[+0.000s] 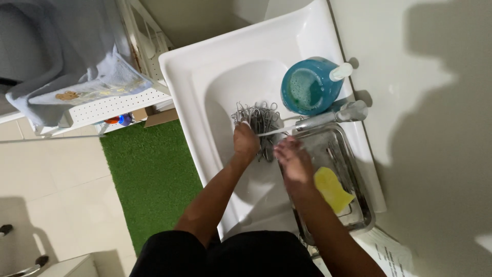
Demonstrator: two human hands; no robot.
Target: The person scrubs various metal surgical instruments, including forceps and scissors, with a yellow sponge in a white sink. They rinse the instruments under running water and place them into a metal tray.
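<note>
White sink (205,66) below you: your left hand (245,142) has its fingers closed on the metal instruments (259,119), which fan away beyond them; your right hand (293,163), loosely curled and empty, hovers beside, over the steel tray (359,174).

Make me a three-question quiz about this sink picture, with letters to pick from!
1. Where is the yellow sponge?
A. in the metal tray
B. on the green mat
C. on the shelf

2. What colour is the soap bottle?
A. red
B. blue
C. black

3. What is the tap doing?
A. running
B. dry
C. covered up

Answers:
1 A, the sponge lies inside the tray at the sink's edge.
2 B, the bottle is blue with a white pump.
3 A, a stream of water reaches the left hand, beside the right hand.
</note>
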